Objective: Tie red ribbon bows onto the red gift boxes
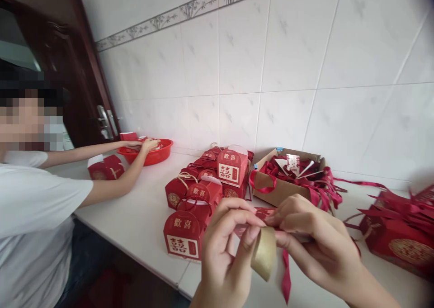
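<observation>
Single head-worn view, taken from the near side of a white table (145,213) and facing forward and down across it toward a tiled wall (237,68). The wearer's left hand (225,249) and right hand (315,244) lie close to the lens, right of centre at the lower edge. An open cardboard box (285,189) occupies the middle range; a red plastic basin (158,155) and a panelled door (66,45) lie farther off. A co-worker (37,208) is cut by the left margin.
</observation>
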`<state>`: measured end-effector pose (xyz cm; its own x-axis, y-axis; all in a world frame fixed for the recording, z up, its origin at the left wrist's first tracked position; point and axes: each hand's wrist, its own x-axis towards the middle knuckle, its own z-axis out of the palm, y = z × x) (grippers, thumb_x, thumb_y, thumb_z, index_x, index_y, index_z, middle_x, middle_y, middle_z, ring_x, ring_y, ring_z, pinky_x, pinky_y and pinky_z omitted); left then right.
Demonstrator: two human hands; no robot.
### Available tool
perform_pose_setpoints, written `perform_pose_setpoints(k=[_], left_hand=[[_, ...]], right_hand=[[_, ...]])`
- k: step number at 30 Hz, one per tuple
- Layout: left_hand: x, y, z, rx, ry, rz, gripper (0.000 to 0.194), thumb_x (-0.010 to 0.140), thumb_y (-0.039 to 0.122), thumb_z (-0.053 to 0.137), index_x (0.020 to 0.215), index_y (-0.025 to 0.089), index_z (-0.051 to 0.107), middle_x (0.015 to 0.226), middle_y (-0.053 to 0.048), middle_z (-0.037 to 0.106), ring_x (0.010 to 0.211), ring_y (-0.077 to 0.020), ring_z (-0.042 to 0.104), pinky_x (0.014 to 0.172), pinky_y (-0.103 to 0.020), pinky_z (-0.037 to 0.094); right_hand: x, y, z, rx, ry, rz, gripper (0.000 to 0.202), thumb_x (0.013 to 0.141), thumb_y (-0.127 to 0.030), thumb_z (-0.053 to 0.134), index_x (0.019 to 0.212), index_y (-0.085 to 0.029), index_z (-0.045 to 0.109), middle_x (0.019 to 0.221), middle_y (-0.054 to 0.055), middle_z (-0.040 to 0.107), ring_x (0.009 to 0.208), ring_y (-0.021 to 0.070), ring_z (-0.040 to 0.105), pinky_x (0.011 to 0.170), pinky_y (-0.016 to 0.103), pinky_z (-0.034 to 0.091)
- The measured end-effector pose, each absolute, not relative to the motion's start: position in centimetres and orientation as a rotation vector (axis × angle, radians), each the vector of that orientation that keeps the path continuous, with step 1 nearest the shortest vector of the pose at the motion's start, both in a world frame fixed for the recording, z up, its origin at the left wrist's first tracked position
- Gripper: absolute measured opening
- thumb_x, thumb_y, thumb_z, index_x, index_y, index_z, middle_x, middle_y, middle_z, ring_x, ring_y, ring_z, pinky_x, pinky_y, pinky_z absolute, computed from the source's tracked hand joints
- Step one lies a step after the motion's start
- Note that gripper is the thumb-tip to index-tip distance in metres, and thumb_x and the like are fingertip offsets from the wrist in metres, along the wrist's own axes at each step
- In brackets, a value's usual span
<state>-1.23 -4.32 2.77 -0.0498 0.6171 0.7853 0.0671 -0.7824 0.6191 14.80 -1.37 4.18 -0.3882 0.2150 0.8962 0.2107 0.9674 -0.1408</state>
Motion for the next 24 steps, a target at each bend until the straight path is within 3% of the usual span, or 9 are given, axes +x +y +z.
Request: perform_pose_setpoints(k=[9, 11, 14, 19, 24], left_hand=[[-2.0, -2.4, 1.9, 1.824, 0.963, 1.783, 0.012, 0.08, 0.018, 0.058, 0.086, 0.026, 0.064, 0.1, -0.001, 0.062, 0.098, -0.0172, 0.061, 0.076, -0.02, 0.052], [-1.4, -2.1, 1.9, 1.712, 1.074, 1.741, 0.014, 0.08, 0.027, 0.06, 0.094, 0.028, 0.064, 0.109, -0.001, 0.063, 0.106, -0.0203, 0.06, 0.08, -0.023, 0.052], [-0.5, -1.6, 2.1, 1.575, 1.181, 1.692, 0.036, 0.081, 0.039, 0.06, 0.116, 0.031, 0.055, 0.124, -0.001, 0.06, 0.115, -0.0226, 0.056, 0.091, -0.03, 0.051], [-0.5, -0.8, 1.5, 1.637, 1.21, 1.594, 0.038, 0.081, 0.046, 0.059, 0.115, 0.03, 0.053, 0.121, -0.002, 0.061, 0.117, -0.0233, 0.056, 0.095, -0.033, 0.051], [0.1, -0.5, 0.1, 1.767, 1.233, 1.476, 0.029, 0.08, 0.043, 0.061, 0.105, 0.028, 0.058, 0.122, -0.002, 0.058, 0.113, -0.0217, 0.058, 0.09, -0.028, 0.054]], right_hand=[[14.1, 0.1, 4.1, -0.436, -1.932, 0.108, 0.016, 0.086, -0.02, 0.059, 0.075, -0.021, 0.047, 0.066, -0.001, 0.059, 0.057, 0.0112, 0.052, 0.053, 0.024, 0.04], [14.9, 0.2, 4.5, -0.484, -1.959, 0.054, 0.017, 0.084, -0.02, 0.062, 0.075, -0.021, 0.048, 0.066, -0.001, 0.061, 0.058, 0.0113, 0.053, 0.055, 0.024, 0.041], [17.1, 0.0, 5.8, -0.578, -1.897, -0.049, 0.017, 0.081, -0.02, 0.067, 0.076, -0.021, 0.051, 0.069, -0.002, 0.064, 0.061, 0.0119, 0.058, 0.058, 0.025, 0.045], [23.6, 1.0, 8.2, -0.71, -1.084, -0.47, 0.021, 0.073, -0.02, 0.075, 0.077, -0.023, 0.054, 0.07, -0.002, 0.058, 0.057, 0.0122, 0.057, 0.051, 0.026, 0.047], [31.1, 7.1, 6.1, -0.872, -0.598, -0.515, 0.026, 0.077, -0.035, 0.069, 0.075, -0.025, 0.045, 0.079, 0.0, 0.055, 0.074, 0.0187, 0.06, 0.07, 0.041, 0.056]])
